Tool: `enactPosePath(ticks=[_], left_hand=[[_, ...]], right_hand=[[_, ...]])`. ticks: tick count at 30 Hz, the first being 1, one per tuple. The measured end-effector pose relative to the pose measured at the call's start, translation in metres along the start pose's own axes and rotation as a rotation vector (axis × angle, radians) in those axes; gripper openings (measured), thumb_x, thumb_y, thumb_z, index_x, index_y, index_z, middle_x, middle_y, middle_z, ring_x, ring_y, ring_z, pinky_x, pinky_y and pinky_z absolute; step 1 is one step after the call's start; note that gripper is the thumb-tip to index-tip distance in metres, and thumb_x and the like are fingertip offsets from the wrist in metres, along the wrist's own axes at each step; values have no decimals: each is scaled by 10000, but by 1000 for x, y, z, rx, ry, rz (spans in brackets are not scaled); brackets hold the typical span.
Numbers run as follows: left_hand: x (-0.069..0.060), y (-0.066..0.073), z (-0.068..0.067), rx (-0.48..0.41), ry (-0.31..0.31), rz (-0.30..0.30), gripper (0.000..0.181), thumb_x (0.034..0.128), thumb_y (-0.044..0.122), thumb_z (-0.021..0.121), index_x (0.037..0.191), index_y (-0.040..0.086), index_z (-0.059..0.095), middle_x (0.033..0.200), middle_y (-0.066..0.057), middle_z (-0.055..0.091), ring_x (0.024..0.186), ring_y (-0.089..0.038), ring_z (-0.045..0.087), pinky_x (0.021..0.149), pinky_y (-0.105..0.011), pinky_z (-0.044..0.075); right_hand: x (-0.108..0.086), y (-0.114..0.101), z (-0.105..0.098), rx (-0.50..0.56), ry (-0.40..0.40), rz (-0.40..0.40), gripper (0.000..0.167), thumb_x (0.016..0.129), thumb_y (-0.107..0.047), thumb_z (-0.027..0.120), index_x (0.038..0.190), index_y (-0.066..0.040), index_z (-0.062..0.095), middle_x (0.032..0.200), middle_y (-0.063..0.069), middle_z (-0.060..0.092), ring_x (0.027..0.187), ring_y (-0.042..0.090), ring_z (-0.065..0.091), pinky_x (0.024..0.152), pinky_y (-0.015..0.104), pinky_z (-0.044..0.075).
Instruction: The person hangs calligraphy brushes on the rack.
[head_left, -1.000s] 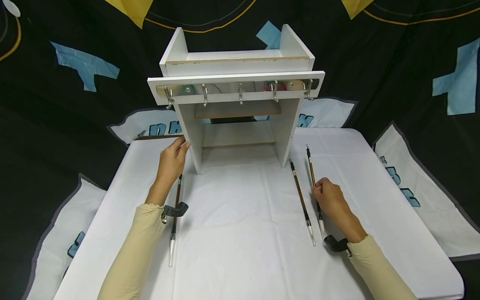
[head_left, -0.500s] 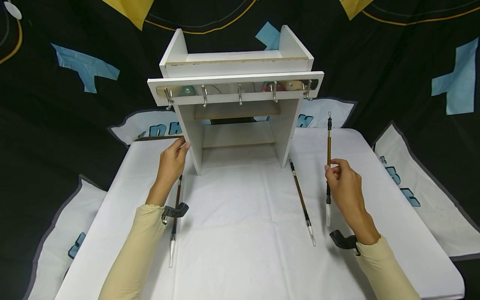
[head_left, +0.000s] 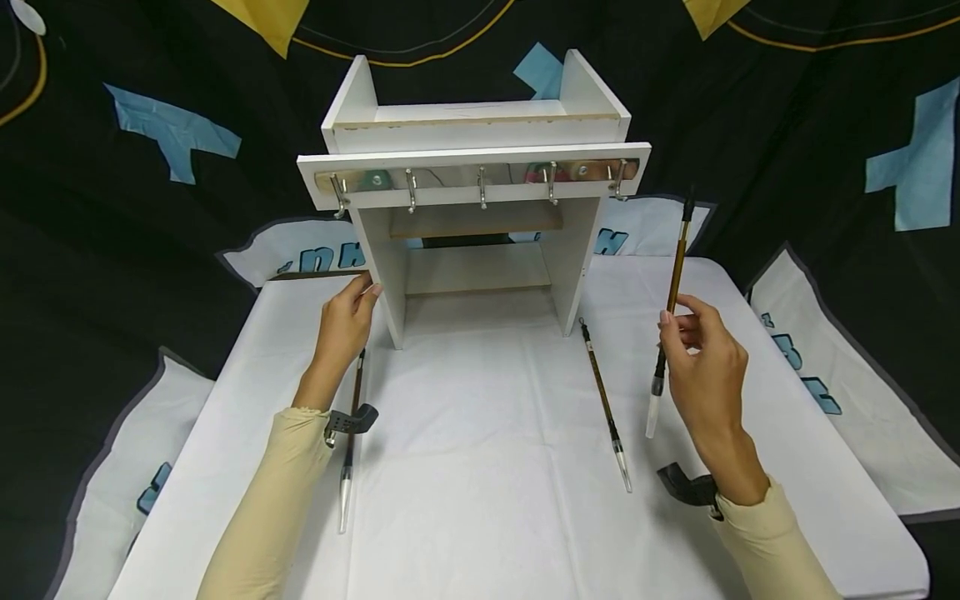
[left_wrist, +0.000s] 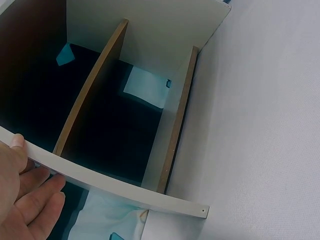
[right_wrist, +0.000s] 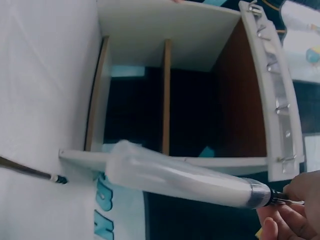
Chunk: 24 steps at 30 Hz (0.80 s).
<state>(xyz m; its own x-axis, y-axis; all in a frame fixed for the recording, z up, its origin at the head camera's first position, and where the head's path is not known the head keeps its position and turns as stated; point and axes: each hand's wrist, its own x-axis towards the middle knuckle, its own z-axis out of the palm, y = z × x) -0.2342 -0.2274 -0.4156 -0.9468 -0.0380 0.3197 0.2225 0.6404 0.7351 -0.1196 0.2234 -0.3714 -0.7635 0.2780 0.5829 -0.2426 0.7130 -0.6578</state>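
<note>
In the head view my right hand [head_left: 705, 367] pinches a calligraphy brush [head_left: 678, 262] between thumb and fingers, raised above the table and slanted, its clear-capped end down. The right wrist view shows the clear cap [right_wrist: 185, 177] close up, covering white bristles. My left hand [head_left: 347, 325] holds the front edge of the left side panel [head_left: 384, 287] of a white shelf with hooks [head_left: 480, 158]. Seen from the left wrist, the thumb lies over that edge and the fingers are on the panel's outer side. Another brush [head_left: 602, 392] lies between the shelf and my right hand.
A third capped brush [head_left: 348, 458] lies on the white tablecloth [head_left: 480, 517], partly under my left wrist. Metal hooks [head_left: 482, 187] stick out from the shelf's mirrored front rail. Black cloth with blue tape [head_left: 172, 129] hangs behind.
My right hand has lifted the brush off the tablecloth, moved it right and up, and tilted its upper end to the right. The left hand has stayed on the panel.
</note>
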Motion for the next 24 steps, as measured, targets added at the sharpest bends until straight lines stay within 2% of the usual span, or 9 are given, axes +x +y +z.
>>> enactPosePath(ticks=[2,6,8,10,14,16,18,24], left_hand=[[0,1,0,3,0,3,517,1132,394,494,1570,120,507,1563,-174,543,1386,-418,573,1105,-593,495],[1,1,0,8,3,11,528,1131,403,490,1573,115,502,1565,-176,540,1385,-422,573,1104,-594,494],[1,1,0,8,2,9,531,1131,407,488,1574,114,500,1565,-176,541,1386,-424,571,1103,-593,495],[0,0,0,6,0,3,534,1131,413,484,1576,118,497,1569,-172,537,1393,-422,565,1108,-592,491],[0,0,1,7,-6,-8,538,1133,418,476,1584,126,488,1580,-166,527,1404,-424,555,1113,-596,484],[-1,0,1,11,-4,-8,536,1133,419,477,1582,126,490,1580,-165,527,1402,-425,556,1113,-597,486],[-1,0,1,12,-2,-8,531,1133,414,480,1578,124,495,1578,-167,530,1399,-426,559,1110,-598,488],[-1,1,0,1,-7,-15,529,1135,403,482,1577,113,493,1578,-173,528,1404,-428,554,1113,-594,484]], right_hand=[[-1,-5,-1,14,14,-13,372,1064,-169,647,1405,-21,636,1042,166,783,810,76,631,715,13,430],[-4,-15,-3,47,27,-50,388,1057,-156,654,1426,-34,630,1036,173,787,812,210,686,730,15,431],[-5,-19,-3,64,31,-74,394,1051,-143,662,1428,-35,630,1027,177,789,808,233,694,733,19,433],[-7,-22,-3,80,35,-97,393,1045,-127,670,1425,-34,634,1022,175,790,811,186,691,763,22,441],[-11,-28,-1,119,47,-138,388,1030,-95,686,1413,-42,650,1006,159,795,833,-22,643,789,25,463],[-12,-31,1,142,44,-160,389,1024,-80,692,1409,-44,655,1000,151,797,840,-66,634,784,21,478],[-13,-33,4,165,36,-183,388,1018,-66,696,1404,-41,659,997,147,797,833,-20,665,760,22,492],[-17,-34,17,198,-14,-221,403,1003,-38,709,1402,-40,656,988,134,795,786,227,732,678,32,506]])
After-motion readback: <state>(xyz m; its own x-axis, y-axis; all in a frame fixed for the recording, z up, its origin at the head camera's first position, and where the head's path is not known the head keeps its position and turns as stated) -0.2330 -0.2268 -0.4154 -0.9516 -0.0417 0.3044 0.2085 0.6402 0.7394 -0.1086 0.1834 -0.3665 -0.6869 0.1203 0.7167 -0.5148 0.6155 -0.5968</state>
